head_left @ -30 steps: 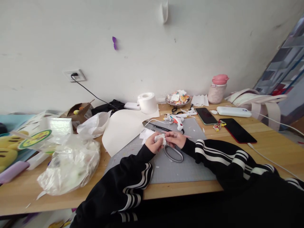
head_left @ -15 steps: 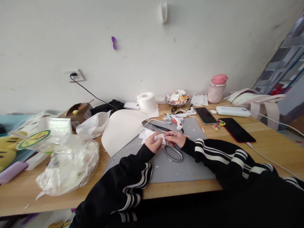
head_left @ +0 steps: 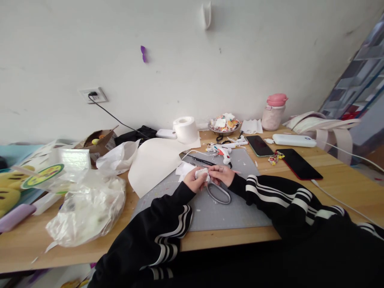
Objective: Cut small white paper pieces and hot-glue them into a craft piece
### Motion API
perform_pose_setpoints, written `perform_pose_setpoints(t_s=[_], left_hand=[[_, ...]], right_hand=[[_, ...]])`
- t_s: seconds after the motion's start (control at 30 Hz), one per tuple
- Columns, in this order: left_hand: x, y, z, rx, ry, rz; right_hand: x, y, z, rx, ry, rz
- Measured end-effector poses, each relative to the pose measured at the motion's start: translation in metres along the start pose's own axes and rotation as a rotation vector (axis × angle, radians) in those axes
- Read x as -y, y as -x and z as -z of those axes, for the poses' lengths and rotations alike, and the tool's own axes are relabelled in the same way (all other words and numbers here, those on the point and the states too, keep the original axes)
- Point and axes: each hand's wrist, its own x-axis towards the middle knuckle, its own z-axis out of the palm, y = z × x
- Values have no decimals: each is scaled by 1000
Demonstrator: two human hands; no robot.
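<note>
Above a grey cutting mat [head_left: 231, 216], my left hand [head_left: 193, 181] is closed on a small white piece [head_left: 201, 173] with a rough, uneven surface; its exact kind is not clear. My right hand [head_left: 221, 175] pinches at the right edge of that same piece, its fingertips close together. Just below the hands lies the grey looped handle of a pair of scissors [head_left: 220, 200]; the rest of it is hidden under the hands. White paper scraps [head_left: 183, 170] rest behind my left hand. A white and orange glue gun [head_left: 224, 154] lies farther back on the mat.
A large white paper sheet [head_left: 156, 160], a white roll [head_left: 186, 130] and a bowl of scraps [head_left: 224, 124] stand toward the wall. Two phones [head_left: 259, 146] and a pink bottle [head_left: 273, 113] are at the right. A clear plastic bag [head_left: 90, 208] lies at the left.
Both hands stay in nearly the same place. The white piece has turned slightly between the fingers; the scissors have not moved.
</note>
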Motion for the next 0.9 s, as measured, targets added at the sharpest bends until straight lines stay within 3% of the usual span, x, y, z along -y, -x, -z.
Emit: perform_pose_setpoints(t_s=[0.47,0.7,0.9], left_hand=[[-3,0,0,54,63,-16],[-2,0,1,22,61,-11],[-4,0,1,10,43,7]], right_hand=[[-2,-2,0,-29,-13,-8],[-6,-6,0,-122,-29,-16],[-3,-3,0,-62,-8,-18]])
